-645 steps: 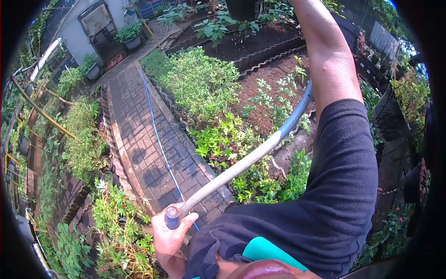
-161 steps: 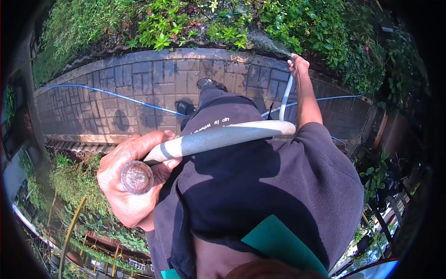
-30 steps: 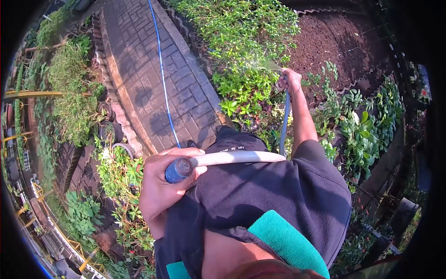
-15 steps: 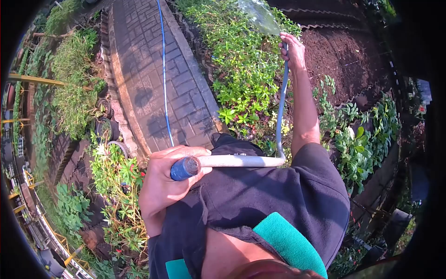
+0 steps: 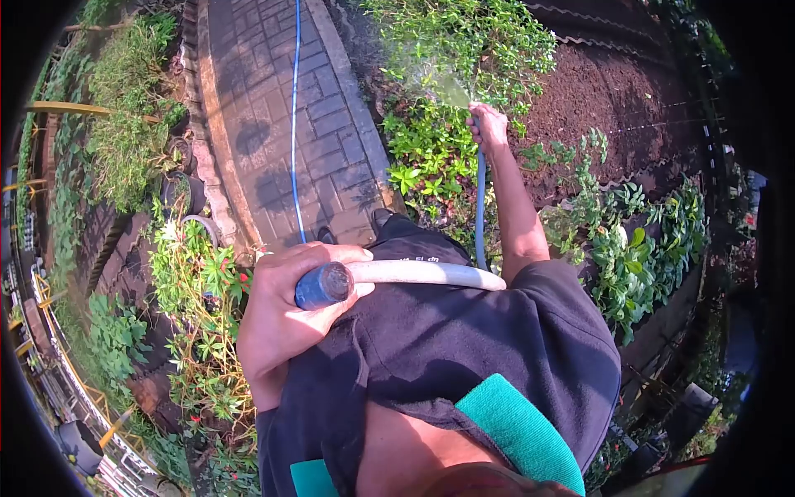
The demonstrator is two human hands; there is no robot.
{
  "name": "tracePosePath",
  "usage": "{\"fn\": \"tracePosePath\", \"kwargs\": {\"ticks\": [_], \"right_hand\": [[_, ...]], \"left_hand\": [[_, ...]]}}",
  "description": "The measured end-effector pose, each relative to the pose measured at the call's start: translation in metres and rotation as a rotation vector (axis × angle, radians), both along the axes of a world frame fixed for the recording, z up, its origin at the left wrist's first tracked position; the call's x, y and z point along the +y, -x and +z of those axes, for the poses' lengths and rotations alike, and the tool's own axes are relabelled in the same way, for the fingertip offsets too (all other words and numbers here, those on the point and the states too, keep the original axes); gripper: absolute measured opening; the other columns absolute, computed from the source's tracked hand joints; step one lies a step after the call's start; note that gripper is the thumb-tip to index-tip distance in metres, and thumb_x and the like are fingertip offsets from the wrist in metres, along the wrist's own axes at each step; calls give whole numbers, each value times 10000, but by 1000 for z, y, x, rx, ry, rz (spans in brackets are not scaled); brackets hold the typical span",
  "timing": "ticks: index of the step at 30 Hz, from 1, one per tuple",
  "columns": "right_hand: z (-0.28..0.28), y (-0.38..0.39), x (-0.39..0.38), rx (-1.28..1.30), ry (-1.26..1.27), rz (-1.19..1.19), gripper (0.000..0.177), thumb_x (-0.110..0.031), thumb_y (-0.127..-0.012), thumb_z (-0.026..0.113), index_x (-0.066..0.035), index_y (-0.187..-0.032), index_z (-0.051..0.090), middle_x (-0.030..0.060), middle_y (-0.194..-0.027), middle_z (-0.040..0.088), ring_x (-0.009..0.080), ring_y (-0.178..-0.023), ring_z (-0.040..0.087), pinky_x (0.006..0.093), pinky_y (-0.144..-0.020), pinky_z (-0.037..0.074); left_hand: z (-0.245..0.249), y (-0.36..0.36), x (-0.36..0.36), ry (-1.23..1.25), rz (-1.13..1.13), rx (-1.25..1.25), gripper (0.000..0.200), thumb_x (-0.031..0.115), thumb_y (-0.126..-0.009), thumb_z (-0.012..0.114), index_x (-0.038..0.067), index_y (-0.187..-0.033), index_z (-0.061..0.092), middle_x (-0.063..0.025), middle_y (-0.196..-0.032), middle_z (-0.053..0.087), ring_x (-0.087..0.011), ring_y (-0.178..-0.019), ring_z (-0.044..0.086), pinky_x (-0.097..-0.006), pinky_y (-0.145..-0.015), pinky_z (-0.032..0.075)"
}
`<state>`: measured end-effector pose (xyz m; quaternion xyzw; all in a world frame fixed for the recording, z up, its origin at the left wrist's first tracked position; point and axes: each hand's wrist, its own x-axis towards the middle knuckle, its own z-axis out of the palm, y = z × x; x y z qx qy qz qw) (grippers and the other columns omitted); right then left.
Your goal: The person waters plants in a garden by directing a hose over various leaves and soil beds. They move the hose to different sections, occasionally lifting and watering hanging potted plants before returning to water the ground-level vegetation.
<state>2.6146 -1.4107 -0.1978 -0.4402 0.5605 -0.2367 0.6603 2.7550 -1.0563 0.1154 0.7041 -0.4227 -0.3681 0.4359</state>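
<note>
A grey hose point(image 5: 480, 207) runs up along the outstretched right arm. My right hand point(image 5: 490, 128) is closed round its end, and water point(image 5: 447, 89) sprays from there up and to the left over a leafy green bush point(image 5: 464, 41). Lower down, in front of the chest, my left hand point(image 5: 286, 315) is wrapped round a pale section of hose point(image 5: 422, 272) that ends in a blue cylindrical piece point(image 5: 323, 286) with a dark round face. The pale section bends out of sight near the right sleeve.
A brick path point(image 5: 273, 124) with a thin blue line point(image 5: 295, 108) along it lies ahead. Flowering plants point(image 5: 199, 306) and pots point(image 5: 184, 195) stand at the left. Dark soil point(image 5: 588, 108) and leafy plants point(image 5: 633, 257) are at the right.
My right hand has moved down and to the left with the hose end, and the spray now falls lower on the bush. My left hand has shifted slightly left.
</note>
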Motion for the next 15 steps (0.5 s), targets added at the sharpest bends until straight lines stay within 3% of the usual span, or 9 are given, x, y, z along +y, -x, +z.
{"fn": "tracePosePath", "kwargs": {"ticks": [8,9,15], "right_hand": [[-60,22,25,95,-125,-180,142,-138,-825,618,-105,-963,625,53,-592,559,102,-396,436,236,-327,311],[-64,22,27,79,-114,-224,72,-142,-814,633,-87,-860,633,59,-596,561,115,-426,480,234,-344,333],[-75,18,45,76,-74,-110,95,-169,-827,628,-98,-891,626,50,-573,551,106,-399,446,238,-334,313]], "left_hand": [[-6,2,2,1,-1,48,268,1,-700,769,3,-952,680,-116,-882,696,-195,-777,669,-284,-704,505],[-7,3,3,-1,10,62,267,2,-702,769,5,-954,680,-113,-881,696,-190,-779,669,-283,-707,505],[-10,2,10,-19,71,134,244,5,-723,755,-14,-953,674,-116,-904,695,-185,-807,667,-287,-731,510]]}}
